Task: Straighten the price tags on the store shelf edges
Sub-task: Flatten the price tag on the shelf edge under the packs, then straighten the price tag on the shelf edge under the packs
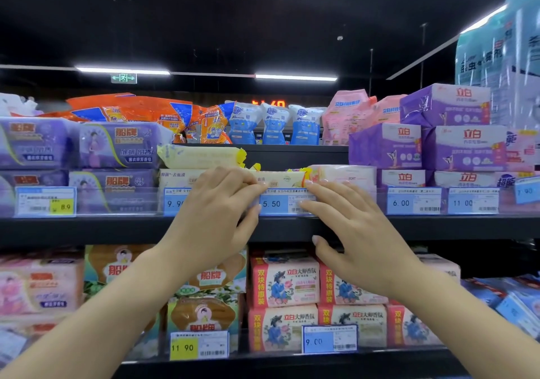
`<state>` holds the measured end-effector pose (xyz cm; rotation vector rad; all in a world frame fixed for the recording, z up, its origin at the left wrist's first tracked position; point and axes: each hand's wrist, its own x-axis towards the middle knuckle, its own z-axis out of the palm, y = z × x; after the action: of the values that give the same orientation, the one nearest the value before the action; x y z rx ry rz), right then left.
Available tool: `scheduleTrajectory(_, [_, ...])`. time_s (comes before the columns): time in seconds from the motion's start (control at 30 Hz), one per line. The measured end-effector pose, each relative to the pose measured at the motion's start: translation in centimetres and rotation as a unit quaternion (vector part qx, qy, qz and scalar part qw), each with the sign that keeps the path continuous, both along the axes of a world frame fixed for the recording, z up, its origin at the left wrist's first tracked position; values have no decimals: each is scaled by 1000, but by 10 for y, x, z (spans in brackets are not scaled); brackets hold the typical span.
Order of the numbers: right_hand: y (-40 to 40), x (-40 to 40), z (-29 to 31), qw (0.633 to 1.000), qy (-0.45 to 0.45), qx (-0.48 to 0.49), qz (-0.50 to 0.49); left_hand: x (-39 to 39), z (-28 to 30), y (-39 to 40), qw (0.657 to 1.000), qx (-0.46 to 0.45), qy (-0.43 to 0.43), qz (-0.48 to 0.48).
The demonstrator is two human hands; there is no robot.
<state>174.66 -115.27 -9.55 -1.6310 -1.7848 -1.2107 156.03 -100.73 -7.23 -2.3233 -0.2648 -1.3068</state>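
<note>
A blue price tag reading 5.50 (276,203) sits in the clear strip on the middle shelf edge (87,228). My left hand (216,218) pinches the tag's upper left corner between thumb and fingers. My right hand (353,232) rests with spread fingers on the tag's right end, covering its barcode. Other tags line the same strip: 8.9 (46,203) at left, 9.90 (175,201) partly behind my left hand, 6.00 (413,201) and 11.00 (473,201) at right. On the lower shelf stand tags 11.90 (198,345) and 9.00 (330,339).
Purple soap packs (117,144) and yellow bars (198,155) fill the middle shelf behind the tags. Purple boxes (464,147) stack at right. Orange and blue detergent bags (274,124) lie on the top shelf. Pink soap packs (285,279) crowd the lower shelf.
</note>
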Motion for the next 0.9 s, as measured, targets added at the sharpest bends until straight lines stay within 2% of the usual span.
scheduleTrajectory(0.33, [-27, 10, 1, 999, 42, 10, 11, 10, 11, -21, 1000, -18, -4, -9])
scheduleTrajectory(0.9, [-148, 55, -30, 990, 87, 17, -112, 102, -13, -117, 988, -16, 74, -138])
